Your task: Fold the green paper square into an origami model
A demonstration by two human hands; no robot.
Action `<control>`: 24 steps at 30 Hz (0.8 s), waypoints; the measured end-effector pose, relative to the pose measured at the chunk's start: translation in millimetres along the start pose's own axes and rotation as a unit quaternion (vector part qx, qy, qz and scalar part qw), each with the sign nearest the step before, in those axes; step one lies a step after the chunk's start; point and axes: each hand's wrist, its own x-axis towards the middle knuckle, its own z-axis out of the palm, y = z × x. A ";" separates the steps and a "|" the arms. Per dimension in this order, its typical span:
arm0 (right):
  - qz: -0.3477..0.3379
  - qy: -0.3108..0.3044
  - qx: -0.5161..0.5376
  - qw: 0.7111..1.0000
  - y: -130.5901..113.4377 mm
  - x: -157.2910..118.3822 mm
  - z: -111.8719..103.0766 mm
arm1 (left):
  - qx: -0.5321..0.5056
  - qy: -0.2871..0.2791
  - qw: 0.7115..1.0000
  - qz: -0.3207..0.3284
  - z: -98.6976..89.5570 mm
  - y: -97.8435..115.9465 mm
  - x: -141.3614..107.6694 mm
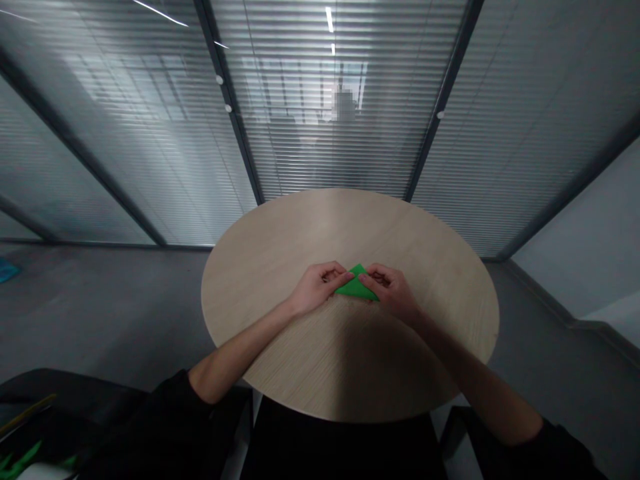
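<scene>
Left hand pinching left side of green paper triangle | right hand pinching its right side | triangle over middle of pale round table, apex pointing forward | contact with tabletop: cannot tell

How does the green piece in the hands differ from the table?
The green piece is bright green; the table is pale and wood-coloured. The green piece looks roughly triangular, while the table has a rounded top. The green piece, far smaller than the table, is held by the left hand and right hand.
</scene>
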 end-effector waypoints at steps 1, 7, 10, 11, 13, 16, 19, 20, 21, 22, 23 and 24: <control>0.000 -0.001 -0.001 1.000 -0.2 -0.1 -0.2 | 0.001 0.001 1.000 -0.001 -0.1 0.0 -0.1; -0.004 0.000 -0.017 1.000 -1.6 0.5 -1.4 | -0.014 0.000 1.000 -0.005 1.4 1.8 -1.1; -0.003 0.009 -0.007 1.000 -4.0 1.1 -2.0 | -0.010 0.000 1.000 0.002 1.8 1.9 -1.3; -0.004 0.013 -0.005 1.000 -5.0 1.2 -2.2 | -0.008 -0.002 1.000 0.003 1.7 1.8 -1.3; -0.007 0.019 -0.007 1.000 -6.9 1.4 -2.4 | 0.002 -0.006 1.000 0.005 1.4 1.4 -1.4; -0.013 0.025 -0.012 1.000 -8.4 1.1 -2.2 | 0.024 -0.004 1.000 0.016 1.1 1.0 -1.5; -0.019 0.033 -0.016 0.999 -8.4 0.4 -1.5 | 0.030 -0.003 0.999 0.020 1.5 1.1 -1.6; -0.021 0.039 -0.019 0.999 -8.3 0.1 -1.4 | 0.029 -0.003 0.999 0.018 1.7 1.3 -1.6; -0.024 0.046 -0.023 0.998 -8.2 -0.1 -1.3 | 0.029 -0.002 0.999 0.016 1.8 1.6 -1.7; -0.025 0.055 -0.026 0.998 -8.1 -0.2 -1.5 | 0.029 -0.003 1.000 0.012 1.7 2.0 -1.8; -0.026 0.064 -0.028 0.997 -8.0 -0.2 -1.8 | 0.029 -0.005 1.000 0.008 1.6 2.4 -2.0; -0.026 0.073 -0.031 0.997 -7.7 0.0 -2.3 | 0.029 -0.010 1.000 0.003 1.3 2.7 -2.1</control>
